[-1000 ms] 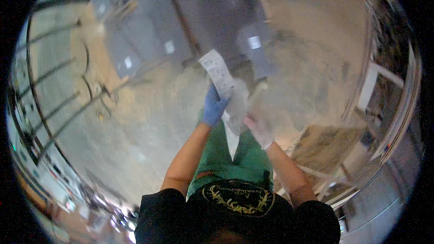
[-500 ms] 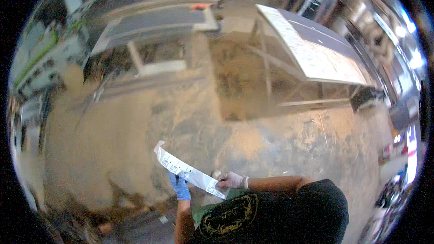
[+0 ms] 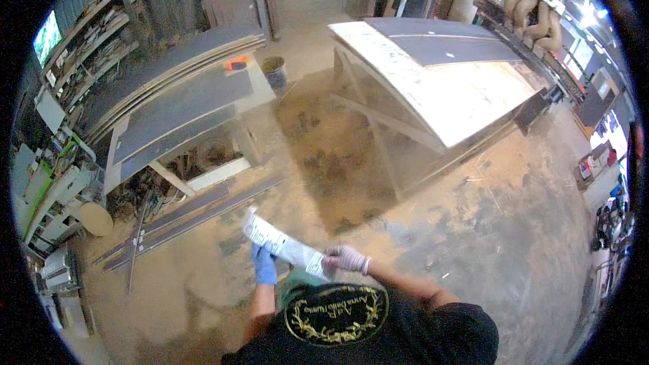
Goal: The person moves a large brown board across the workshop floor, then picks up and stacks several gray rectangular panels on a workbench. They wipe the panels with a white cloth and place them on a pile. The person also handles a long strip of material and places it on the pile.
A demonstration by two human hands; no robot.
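A long white strip of printed labels (image 3: 289,247) slants across in front of my body, its far left end slightly curled. In a blue glove, my left hand (image 3: 264,267) grips the strip's lower edge near the left part; the strip covers some of the fingers. My right hand (image 3: 348,259), wearing a pale striped glove, pinches the strip's right end. Both hands are closed on it, just beyond my dark shirt (image 3: 419,328).
Ahead to the right stands a wooden-framed table (image 3: 399,84) with white and dark panels. Another bench with dark boards (image 3: 182,118) and a small orange object (image 3: 236,63) is at left. A bucket (image 3: 274,71) stands between them. Long strips (image 3: 196,220) lie on the dusty floor.
The view has swung to the right and up, so both tables sit further left. The label strip stays held between both hands.
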